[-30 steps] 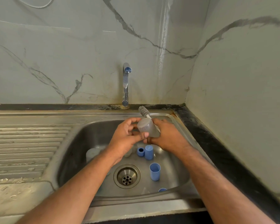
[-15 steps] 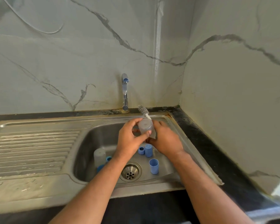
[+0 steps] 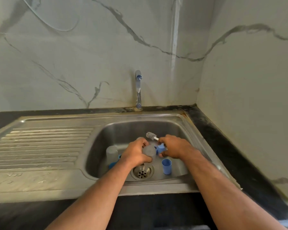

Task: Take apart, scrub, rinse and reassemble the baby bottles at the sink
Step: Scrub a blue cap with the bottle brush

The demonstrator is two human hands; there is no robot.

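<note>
- Now, item one: our left hand [image 3: 136, 153], low in the basin, fingers curled round a clear bottle [image 3: 149, 151]; the bottle lies tilted, its round end towards us, above the drain.
- Our right hand [image 3: 173, 147], just right of the left one, fingers curled round the handle of a brush [image 3: 151, 135]; the bristle head sticks out past the knuckles, up and to the left, apart from the bottle.
- Blue cap [image 3: 160, 148], between our two hands, touching or nearly touching the right fingertips; we cannot tell whether it is held or stands on the basin floor.
- Blue cup [image 3: 166, 166], upright on the basin floor, just below our right hand, nearer to us.
- Second bottle [image 3: 111, 154], clear, upright, left of our left hand; something blue [image 3: 114, 163] lies at its foot, partly hidden by our wrist.
- Drain [image 3: 142, 171], directly below our left hand, partly covered by it.
- Sink [image 3: 106, 130], steel, with a ribbed drainboard [image 3: 40, 146] well to the left of both hands.
- Tap [image 3: 138, 88], beyond our hands at the back wall; we see no water running from it.
- Counter [image 3: 231, 155], dark, right of our right forearm.
</note>
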